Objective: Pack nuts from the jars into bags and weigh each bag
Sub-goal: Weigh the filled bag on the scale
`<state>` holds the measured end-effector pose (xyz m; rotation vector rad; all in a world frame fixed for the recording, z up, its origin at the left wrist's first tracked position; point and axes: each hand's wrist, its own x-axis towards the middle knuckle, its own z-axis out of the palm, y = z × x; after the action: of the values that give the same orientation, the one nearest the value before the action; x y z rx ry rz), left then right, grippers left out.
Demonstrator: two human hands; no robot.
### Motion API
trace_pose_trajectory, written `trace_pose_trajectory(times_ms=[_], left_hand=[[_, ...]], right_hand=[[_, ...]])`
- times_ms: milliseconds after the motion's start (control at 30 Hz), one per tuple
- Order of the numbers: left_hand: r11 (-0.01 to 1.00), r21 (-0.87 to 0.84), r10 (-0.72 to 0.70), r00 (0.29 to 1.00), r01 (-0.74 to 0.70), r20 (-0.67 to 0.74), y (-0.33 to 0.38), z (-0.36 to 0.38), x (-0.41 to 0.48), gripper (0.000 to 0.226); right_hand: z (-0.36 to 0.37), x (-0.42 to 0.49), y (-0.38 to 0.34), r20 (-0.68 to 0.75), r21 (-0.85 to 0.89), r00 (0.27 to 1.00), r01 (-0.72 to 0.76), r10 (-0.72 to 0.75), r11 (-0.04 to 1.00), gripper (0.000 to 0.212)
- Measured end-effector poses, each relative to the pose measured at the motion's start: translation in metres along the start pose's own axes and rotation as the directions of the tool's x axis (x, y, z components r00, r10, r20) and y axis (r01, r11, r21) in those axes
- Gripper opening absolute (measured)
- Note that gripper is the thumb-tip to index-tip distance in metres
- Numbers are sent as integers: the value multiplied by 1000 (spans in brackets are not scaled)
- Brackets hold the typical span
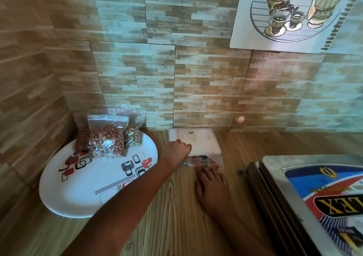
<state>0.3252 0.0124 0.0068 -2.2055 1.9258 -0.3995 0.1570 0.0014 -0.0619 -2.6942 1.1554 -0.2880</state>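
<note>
Three filled zip bags of nuts (107, 137) stand on a white oval plate (84, 192) at the left, propped against the wall. A white flat packet (198, 139) lies by the wall in the middle. My left hand (176, 151) grips its near left edge and holds that edge raised. Under the lifted edge lie clear empty zip bags (204, 160) with red and blue strips. My right hand (211, 187) lies flat on the wooden table, its straight fingertips touching those bags. No jar and no scale is in view.
A metal box with a blue, red and white printed label (318, 200) fills the right front corner. The tiled wall (196, 88) closes the back and left sides. Wooden tabletop (172, 216) shows between my arms.
</note>
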Motion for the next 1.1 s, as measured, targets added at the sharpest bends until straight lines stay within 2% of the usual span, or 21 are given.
trace_pose_trajectory(times_ms=[267, 367, 467, 567, 633, 733, 800, 867, 900, 1000, 1067, 1100], left_hand=[[979, -197, -75, 995, 62, -59, 1, -2, -5, 15], [972, -231, -67, 992, 41, -104, 4, -5, -20, 25], [957, -287, -48, 955, -40, -291, 4, -8, -39, 28], [939, -328, -62, 884, -107, -464, 3, -10, -56, 26], [887, -445, -136, 848, -126, -512, 4, -12, -66, 17], [821, -552, -185, 845, -148, -502, 1, -27, -82, 12], [800, -571, -144, 863, -186, -484, -4, -44, -95, 15], [781, -577, -74, 883, -238, -464, -7, -62, -106, 16], [772, -577, -28, 893, -265, -448, -8, -71, -111, 15], [733, -605, 34, 904, -312, -425, -5, -96, -130, 13], [659, -696, -47, 908, -285, -416, 0, -108, -141, 9], [584, -770, -102, 918, -257, -384, 4, -114, -147, 10]], right_hand=[[-5, -2, -2, 5, -1, 1000, 16, -16, 1000, 86], [-5, -1, -3, 4, 0, 1000, 16, -16, 1000, 76], [-5, -3, -2, -65, 34, 998, -10, 12, 999, 61], [-7, -7, -3, -231, 64, 973, -11, 26, 998, 40], [-11, -13, -7, -343, 90, 938, -22, 52, 996, 36], [-16, -24, -11, -534, 170, 835, -50, 135, 984, 58], [-23, -34, -18, -667, 241, 727, -2, 167, 971, 71], [-40, -44, -28, -766, 205, 635, 93, 100, 974, 66], [-51, -48, -33, -781, 176, 622, 129, 59, 976, 63], [-88, -65, -41, -723, 167, 689, 255, -58, 952, 47], [-109, -78, -42, -614, 345, 785, 357, -79, 868, 29], [-121, -87, -42, -545, 485, 837, 369, -56, 793, 21]])
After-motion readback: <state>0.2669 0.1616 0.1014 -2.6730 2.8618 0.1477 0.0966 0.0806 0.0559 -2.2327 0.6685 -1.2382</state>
